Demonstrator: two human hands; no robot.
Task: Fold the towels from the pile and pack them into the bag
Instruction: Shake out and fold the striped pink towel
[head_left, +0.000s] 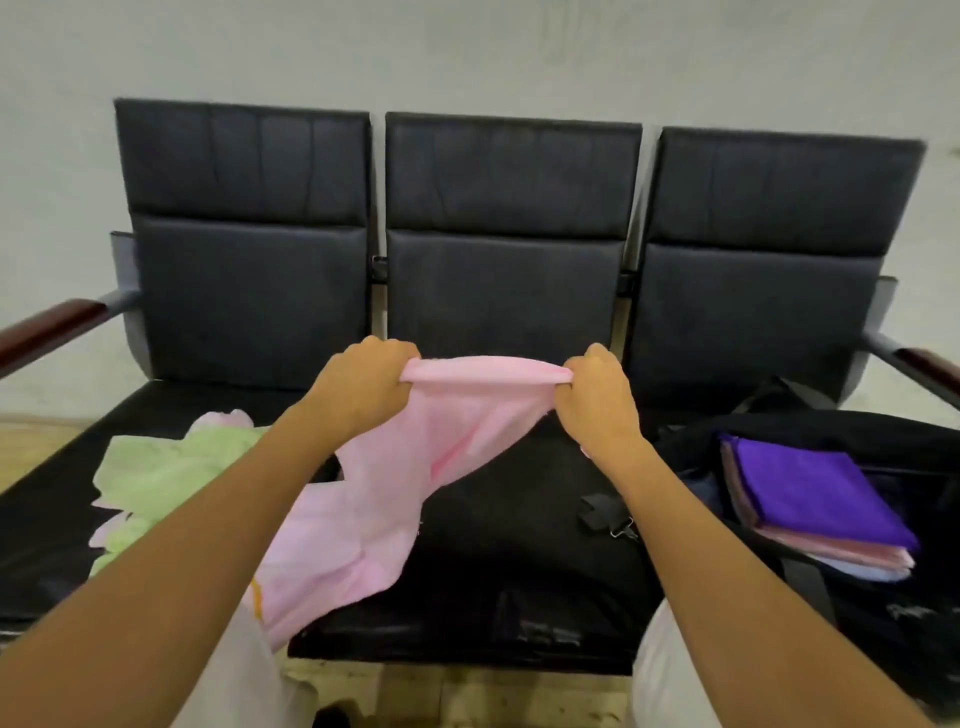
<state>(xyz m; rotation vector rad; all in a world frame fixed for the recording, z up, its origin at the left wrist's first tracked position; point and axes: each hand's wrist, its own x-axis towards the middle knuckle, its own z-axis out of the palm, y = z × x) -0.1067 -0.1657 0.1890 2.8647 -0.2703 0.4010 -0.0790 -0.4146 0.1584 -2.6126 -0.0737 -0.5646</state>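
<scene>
Both forearms extend from the bottom edge toward the bench (519, 571), a row of three black padded seats against a pale wall. Left hand (358, 384) grips one top corner of the pink towel (415, 457), fingers curled round the cloth; right hand (597, 400) grips the other top corner likewise. Between the fists the upper edge is stretched taut above the middle seat, and the rest of the towel hangs down and left, trailing over the seat's front edge. On the left seat lies the pile (156, 478) (pale green cloth on top, pink beneath). On the right seat sits the open black bag (883, 431), holding a folded stack with a purple towel (810, 488) uppermost.
</scene>
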